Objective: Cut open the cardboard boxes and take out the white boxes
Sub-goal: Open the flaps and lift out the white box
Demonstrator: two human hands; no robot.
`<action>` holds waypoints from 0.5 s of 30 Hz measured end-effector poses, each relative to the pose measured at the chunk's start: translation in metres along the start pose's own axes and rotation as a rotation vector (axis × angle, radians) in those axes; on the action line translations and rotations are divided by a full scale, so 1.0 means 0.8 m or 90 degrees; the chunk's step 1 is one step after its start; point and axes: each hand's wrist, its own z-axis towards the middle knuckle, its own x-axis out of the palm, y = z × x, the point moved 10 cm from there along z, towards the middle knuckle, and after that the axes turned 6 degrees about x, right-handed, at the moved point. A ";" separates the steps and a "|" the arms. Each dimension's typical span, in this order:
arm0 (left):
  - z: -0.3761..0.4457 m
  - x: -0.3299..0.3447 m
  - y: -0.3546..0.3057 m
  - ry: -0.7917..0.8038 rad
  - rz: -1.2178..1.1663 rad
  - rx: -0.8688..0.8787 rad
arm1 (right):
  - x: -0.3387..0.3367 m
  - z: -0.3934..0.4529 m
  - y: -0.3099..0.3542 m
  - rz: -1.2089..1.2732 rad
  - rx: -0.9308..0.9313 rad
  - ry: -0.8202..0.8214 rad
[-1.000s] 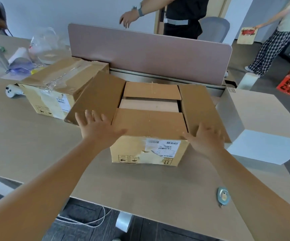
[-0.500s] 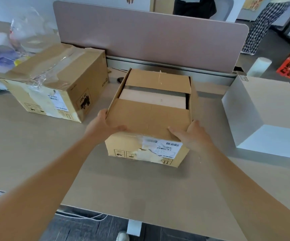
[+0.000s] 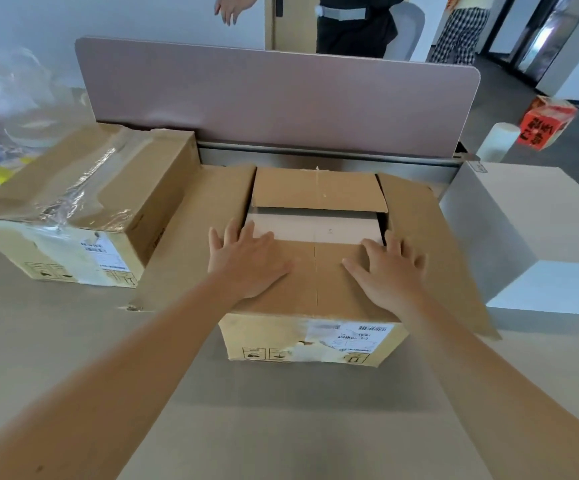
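Two hands have shifted in the last half second: they were gripping the near corners of the opened cardboard box (image 3: 310,308), its long side flaps standing folded in, and now both lie on top of its near flap (image 3: 316,275), with the side flaps spread flat to left and right again. That suggests the box has been set where it is wanted and the inner flaps come next. The left hand (image 3: 246,258) rests flat, fingers straight and slightly spread, fingertips reaching the flap's far edge beside the white box (image 3: 319,230) showing in the gap. The right hand (image 3: 387,270) lies likewise, open and holding nothing. The white box is inside, mostly covered by the near and far flaps. A second, taped cardboard box (image 3: 83,209) sits uncut to the left; another white box (image 3: 537,233) already stands out on the table (image 3: 73,341) at the right.
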 end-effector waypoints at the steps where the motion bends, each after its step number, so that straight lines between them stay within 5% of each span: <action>1: 0.001 0.000 -0.001 -0.004 -0.003 0.007 | -0.002 0.001 0.001 0.012 -0.004 -0.003; 15: -0.124 -0.114 -0.032 -0.351 -0.079 0.076 | -0.129 -0.125 0.003 0.198 -0.139 -0.235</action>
